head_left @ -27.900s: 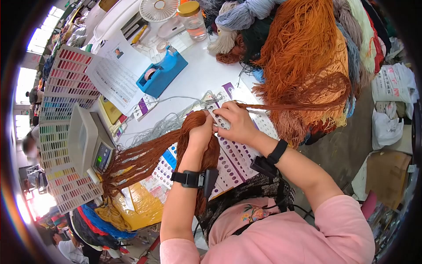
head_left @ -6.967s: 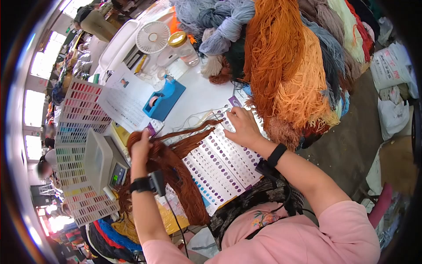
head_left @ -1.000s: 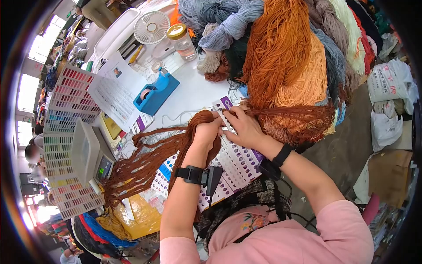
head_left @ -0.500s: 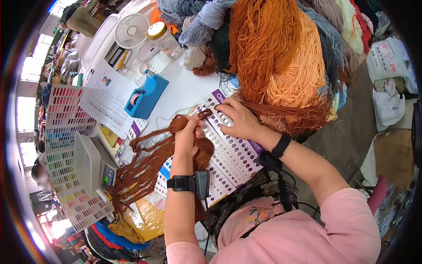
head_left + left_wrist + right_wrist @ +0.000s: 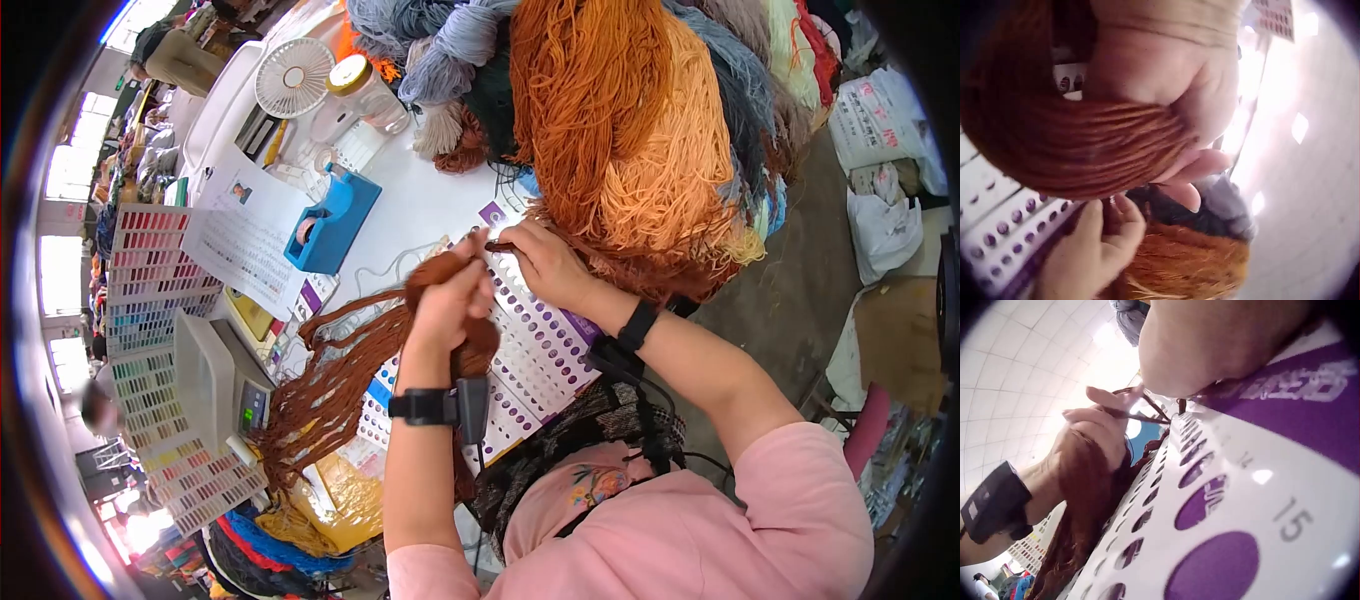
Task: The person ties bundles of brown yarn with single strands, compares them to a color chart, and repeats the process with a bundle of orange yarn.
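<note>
Brown yarn (image 5: 350,350) hangs from the left hand (image 5: 445,310), whose fingers curl round the skein, its long ends trailing left towards the scale. In the left wrist view a thick bundle (image 5: 1085,147) loops across the left palm (image 5: 1160,69). The right hand (image 5: 550,265) lies over the upper edge of a white and purple punched card (image 5: 520,350), thumb and fingers pinching a brown strand. Seen from the right wrist, strands (image 5: 1147,417) stretch from the left fingertips to the edge of the card (image 5: 1147,519); the right hand (image 5: 1216,347) hides part of that edge.
Behind the card stand a blue tape dispenser (image 5: 335,220), a jar (image 5: 368,92) and a small fan (image 5: 294,77). At the left are a scale (image 5: 215,385) and colour charts (image 5: 150,255). Orange yarn (image 5: 590,100) is heaped at the right.
Since half a second ago the left fingers have moved up and right, closer to the right fingertips. Seven seconds ago the left hand held the skein near the scale, far from the right hand.
</note>
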